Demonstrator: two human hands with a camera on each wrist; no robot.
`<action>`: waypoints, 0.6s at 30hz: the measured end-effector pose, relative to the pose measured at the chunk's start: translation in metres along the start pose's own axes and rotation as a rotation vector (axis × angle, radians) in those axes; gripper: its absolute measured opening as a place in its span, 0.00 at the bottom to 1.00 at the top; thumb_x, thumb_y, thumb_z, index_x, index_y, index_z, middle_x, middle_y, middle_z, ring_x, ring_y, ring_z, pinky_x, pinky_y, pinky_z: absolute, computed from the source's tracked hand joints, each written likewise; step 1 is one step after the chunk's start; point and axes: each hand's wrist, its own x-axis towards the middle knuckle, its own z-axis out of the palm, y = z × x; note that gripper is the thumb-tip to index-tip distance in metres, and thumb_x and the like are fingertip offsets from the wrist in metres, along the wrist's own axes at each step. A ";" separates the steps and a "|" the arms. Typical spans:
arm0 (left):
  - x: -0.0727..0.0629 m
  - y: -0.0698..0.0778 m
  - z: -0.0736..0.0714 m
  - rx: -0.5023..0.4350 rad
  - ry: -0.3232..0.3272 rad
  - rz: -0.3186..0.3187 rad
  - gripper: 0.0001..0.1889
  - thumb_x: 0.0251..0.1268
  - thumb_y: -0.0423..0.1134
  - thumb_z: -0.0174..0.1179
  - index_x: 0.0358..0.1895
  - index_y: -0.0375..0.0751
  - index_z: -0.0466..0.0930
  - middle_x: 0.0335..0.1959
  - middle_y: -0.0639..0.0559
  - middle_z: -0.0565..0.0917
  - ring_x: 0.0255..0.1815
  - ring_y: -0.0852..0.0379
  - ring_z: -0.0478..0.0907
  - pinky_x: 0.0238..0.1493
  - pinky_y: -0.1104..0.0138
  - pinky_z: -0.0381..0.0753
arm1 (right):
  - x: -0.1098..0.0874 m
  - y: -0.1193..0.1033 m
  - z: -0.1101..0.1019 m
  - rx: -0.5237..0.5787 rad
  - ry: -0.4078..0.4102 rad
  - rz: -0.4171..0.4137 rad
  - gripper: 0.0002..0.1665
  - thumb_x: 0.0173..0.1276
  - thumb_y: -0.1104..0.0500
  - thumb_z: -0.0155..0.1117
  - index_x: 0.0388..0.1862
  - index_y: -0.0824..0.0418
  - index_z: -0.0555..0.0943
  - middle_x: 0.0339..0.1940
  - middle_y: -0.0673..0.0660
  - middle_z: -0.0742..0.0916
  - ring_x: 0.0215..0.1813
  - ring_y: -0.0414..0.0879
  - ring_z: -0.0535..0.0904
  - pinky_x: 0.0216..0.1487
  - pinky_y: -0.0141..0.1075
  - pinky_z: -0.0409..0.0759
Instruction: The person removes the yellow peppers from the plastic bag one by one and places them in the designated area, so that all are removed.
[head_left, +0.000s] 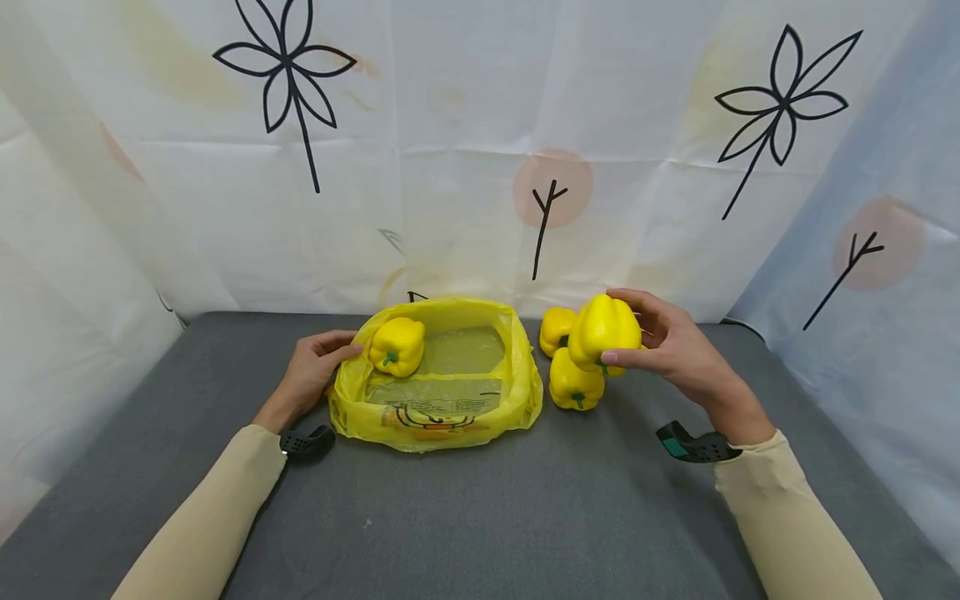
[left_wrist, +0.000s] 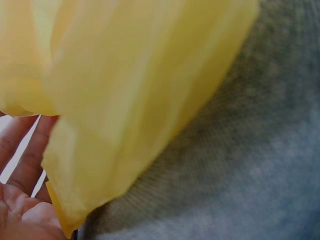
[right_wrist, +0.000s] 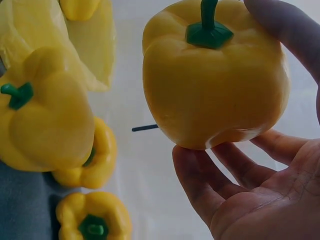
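My right hand [head_left: 667, 346] holds a yellow bell pepper [head_left: 603, 332] raised over the others, its thumb near the green stem and its fingertips on the bottom end in the right wrist view. Below and beside it are more yellow bell peppers; the nearest in the right wrist view is a pepper [right_wrist: 47, 112] with its stem toward the camera. My left hand [head_left: 311, 371] grips the left rim of a yellow plastic bag [head_left: 435, 437], which stands with its mouth spread wide. Inside the bag, at the left, lies one pepper [head_left: 397, 347]. Thin yellow film [left_wrist: 140, 100] hides part of the left hand's fingers in its wrist view.
The peppers on the table, one pepper [head_left: 576, 381] in front and another pepper [head_left: 555, 330] behind, stand close to the bag's right side. A dark grey cloth [head_left: 480, 517] covers the table. Behind it hangs a white printed curtain [head_left: 465, 167].
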 end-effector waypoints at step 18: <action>-0.001 0.002 0.001 0.007 -0.005 -0.001 0.23 0.75 0.36 0.61 0.64 0.21 0.74 0.45 0.63 0.86 0.45 0.62 0.83 0.45 0.70 0.85 | -0.009 0.014 -0.018 -0.005 0.034 0.014 0.43 0.69 0.67 0.69 0.79 0.64 0.60 0.66 0.58 0.72 0.57 0.47 0.76 0.51 0.30 0.82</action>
